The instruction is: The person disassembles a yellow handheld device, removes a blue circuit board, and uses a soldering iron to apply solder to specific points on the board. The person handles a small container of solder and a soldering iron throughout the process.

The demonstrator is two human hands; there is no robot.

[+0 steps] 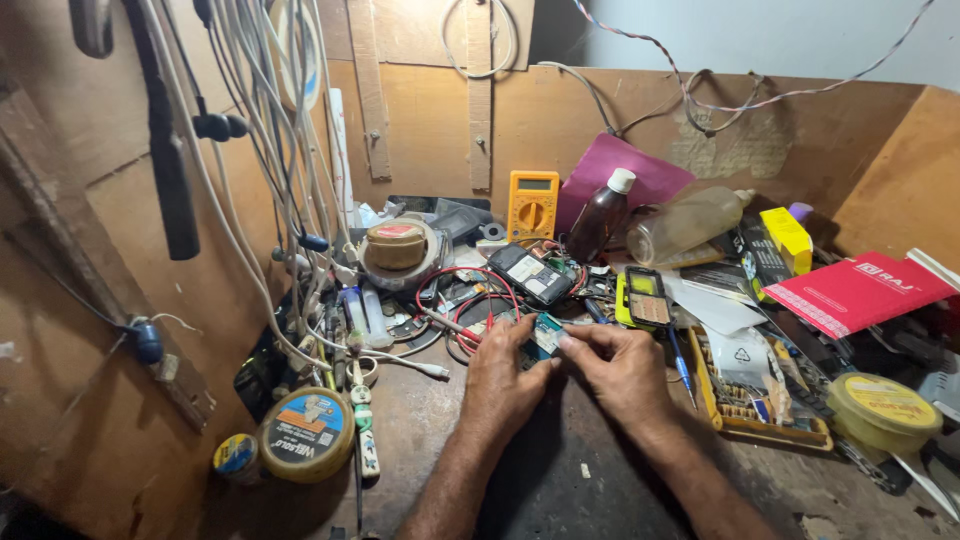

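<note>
Now I see my left hand (503, 380) and right hand (618, 368) pinching what seems a small circuit board (546, 333), just before the yellow multimeter (533, 205).

Both forearms are bare, with no sleeve, watch or glove anywhere behind the fingers. The left hand (503, 375) and right hand (622, 370) wear no rings; short nails show at the fingertips, knuckles creased.

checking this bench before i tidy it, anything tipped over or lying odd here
Yes. A clear plastic bottle lies on its side at the back, beside an upright brown bottle. A phone with a yellow edge rests tilted on loose papers. Both hands, left and right, pinch a small circuit board.
</note>
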